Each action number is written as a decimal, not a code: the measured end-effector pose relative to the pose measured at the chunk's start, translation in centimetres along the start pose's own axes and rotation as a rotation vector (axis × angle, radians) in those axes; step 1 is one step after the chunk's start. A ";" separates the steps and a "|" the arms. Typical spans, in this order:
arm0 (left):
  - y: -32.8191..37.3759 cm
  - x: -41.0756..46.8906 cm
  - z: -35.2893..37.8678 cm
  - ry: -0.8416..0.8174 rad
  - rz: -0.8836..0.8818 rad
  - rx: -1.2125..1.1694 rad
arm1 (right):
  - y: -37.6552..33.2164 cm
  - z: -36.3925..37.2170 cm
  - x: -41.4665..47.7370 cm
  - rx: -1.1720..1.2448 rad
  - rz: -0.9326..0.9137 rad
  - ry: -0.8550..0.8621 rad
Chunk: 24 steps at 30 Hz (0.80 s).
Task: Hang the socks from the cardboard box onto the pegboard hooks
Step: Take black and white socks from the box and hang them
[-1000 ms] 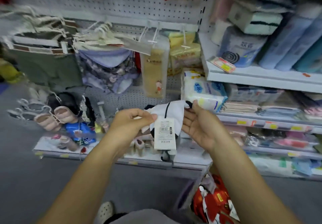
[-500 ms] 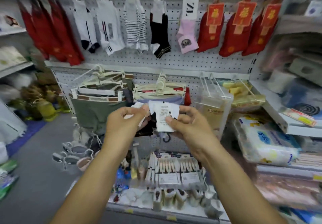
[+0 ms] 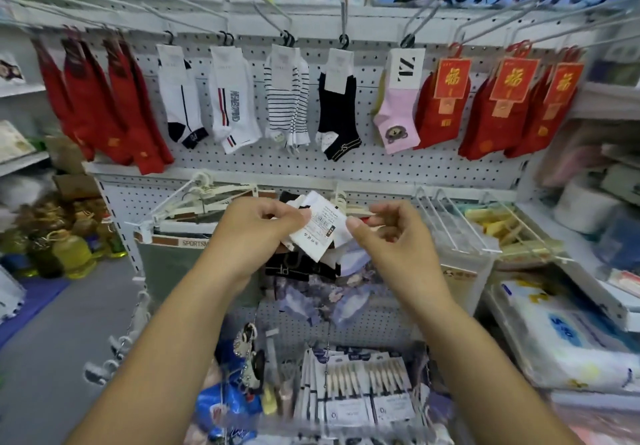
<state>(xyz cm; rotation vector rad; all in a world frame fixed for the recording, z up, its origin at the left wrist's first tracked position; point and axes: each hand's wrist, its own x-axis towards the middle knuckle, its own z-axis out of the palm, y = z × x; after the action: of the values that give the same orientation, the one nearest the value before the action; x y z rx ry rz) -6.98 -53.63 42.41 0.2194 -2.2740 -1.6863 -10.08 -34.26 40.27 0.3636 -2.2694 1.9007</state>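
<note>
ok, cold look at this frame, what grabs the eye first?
The row of socks on the pegboard hooks along the top: red socks at both ends, white, striped, black and pink pairs between. Centre frame, the left hand and right hand pinch a bundle of socks with a white barcode tag, held below that row, not yet hung.

Both forearms are bare, with no sleeve showing up to the lower frame edge. The left hand (image 3: pixel 258 228) and right hand (image 3: pixel 393 236) wear no gloves

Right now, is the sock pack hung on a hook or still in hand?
In hand: the sock pack is pinched between the left hand and right hand, below the hanging row.
</note>
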 end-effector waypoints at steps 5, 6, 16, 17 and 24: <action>2.2 3.7 -1.4 -0.151 0.054 0.105 | -1.0 0.3 6.3 -0.229 -0.238 -0.378; 2.5 4.5 -1.7 -0.175 0.043 0.083 | -1.1 0.5 7.4 -0.239 -0.265 -0.430; 2.0 9.7 -3.0 -0.089 -0.032 -0.257 | 0.3 4.2 14.0 -0.046 -0.248 -0.311; 1.7 10.1 -3.3 -0.063 -0.014 -0.264 | 0.4 4.5 14.2 -0.012 -0.229 -0.305; 0.4 13.2 -6.6 0.108 0.060 -0.237 | -1.4 7.7 16.3 0.260 -0.069 -0.269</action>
<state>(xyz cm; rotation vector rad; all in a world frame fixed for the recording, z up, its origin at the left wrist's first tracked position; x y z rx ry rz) -17.25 -63.41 46.50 0.1826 -1.9646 -1.8459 -25.02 -43.44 44.63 0.7641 -2.1259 2.2321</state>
